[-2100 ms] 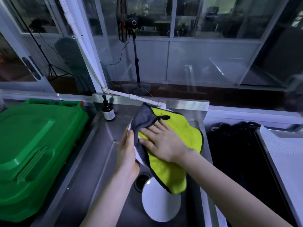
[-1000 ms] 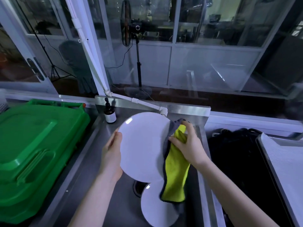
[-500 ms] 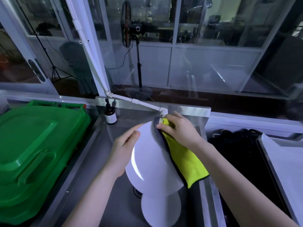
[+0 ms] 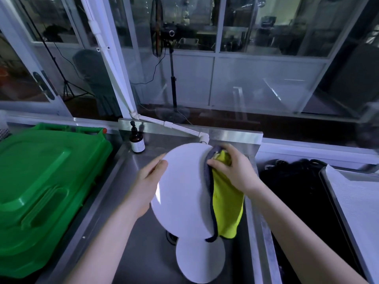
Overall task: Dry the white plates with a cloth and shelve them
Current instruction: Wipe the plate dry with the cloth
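Observation:
I hold a white plate [image 4: 182, 189] tilted on edge above the steel sink [image 4: 131, 253]. My left hand [image 4: 147, 185] grips its left rim. My right hand [image 4: 231, 171] pinches a yellow cloth with a grey edge [image 4: 225, 203] against the plate's upper right rim; the cloth hangs down along the plate's right side and behind it. A second white plate [image 4: 200, 261] lies in the sink basin below, partly hidden by the held plate and cloth.
A large green plastic bin lid [image 4: 41, 185] fills the left side. A brown pump bottle [image 4: 137, 141] stands at the sink's back left corner, and a white pipe [image 4: 174, 128] runs to the tap. A dark basin [image 4: 303, 201] and a white tray [image 4: 356, 201] lie to the right.
The cloth came off the plate's face as the plate was turned over. My right hand now holds the cloth at the upper right rim, with the cloth hanging straighter down.

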`<state>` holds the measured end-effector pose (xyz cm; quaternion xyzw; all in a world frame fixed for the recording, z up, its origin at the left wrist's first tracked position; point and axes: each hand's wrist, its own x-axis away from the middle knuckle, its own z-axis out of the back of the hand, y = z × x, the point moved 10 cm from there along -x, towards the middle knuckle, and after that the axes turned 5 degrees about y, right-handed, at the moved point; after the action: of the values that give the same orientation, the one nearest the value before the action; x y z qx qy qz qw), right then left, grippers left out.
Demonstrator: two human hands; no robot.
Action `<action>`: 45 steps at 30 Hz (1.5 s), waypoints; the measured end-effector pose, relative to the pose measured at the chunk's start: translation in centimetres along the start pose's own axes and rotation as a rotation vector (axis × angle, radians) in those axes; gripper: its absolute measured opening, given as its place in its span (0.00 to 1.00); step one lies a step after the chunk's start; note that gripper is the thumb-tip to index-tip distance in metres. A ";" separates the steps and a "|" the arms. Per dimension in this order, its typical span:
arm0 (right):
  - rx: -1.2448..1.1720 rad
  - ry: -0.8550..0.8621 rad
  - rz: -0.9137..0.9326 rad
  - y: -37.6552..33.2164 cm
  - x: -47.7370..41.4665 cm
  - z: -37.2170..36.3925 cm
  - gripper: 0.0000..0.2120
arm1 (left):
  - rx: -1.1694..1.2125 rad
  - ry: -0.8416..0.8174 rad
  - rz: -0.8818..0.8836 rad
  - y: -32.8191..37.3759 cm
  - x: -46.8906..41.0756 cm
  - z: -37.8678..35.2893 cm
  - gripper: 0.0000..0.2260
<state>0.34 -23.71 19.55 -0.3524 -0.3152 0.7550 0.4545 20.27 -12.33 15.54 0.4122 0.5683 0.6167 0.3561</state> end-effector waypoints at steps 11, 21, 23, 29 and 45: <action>0.017 0.040 0.014 -0.3 0.1 -0.2 0.17 | -0.105 0.236 -0.120 0.0 0.5 1.7 0.10; -0.204 0.168 -0.205 3.2 2.0 -0.2 0.17 | -0.092 0.331 -0.163 -0.9 0.7 1.7 0.13; -0.083 0.112 -0.061 0.7 0.3 0.3 0.18 | -0.226 0.232 -0.220 0.9 -0.1 1.3 0.11; 0.168 -0.031 0.194 -4.0 -1.3 -0.8 0.17 | -0.327 0.134 -0.346 3.4 -0.4 -0.2 0.12; 0.084 -0.181 0.168 -2.9 0.4 -2.1 0.15 | -0.557 -0.102 -0.320 3.2 -0.5 -2.1 0.13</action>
<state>3.22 -21.93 20.59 -0.2885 -0.2925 0.8317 0.3735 18.62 -13.93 18.60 0.2348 0.4168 0.6630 0.5758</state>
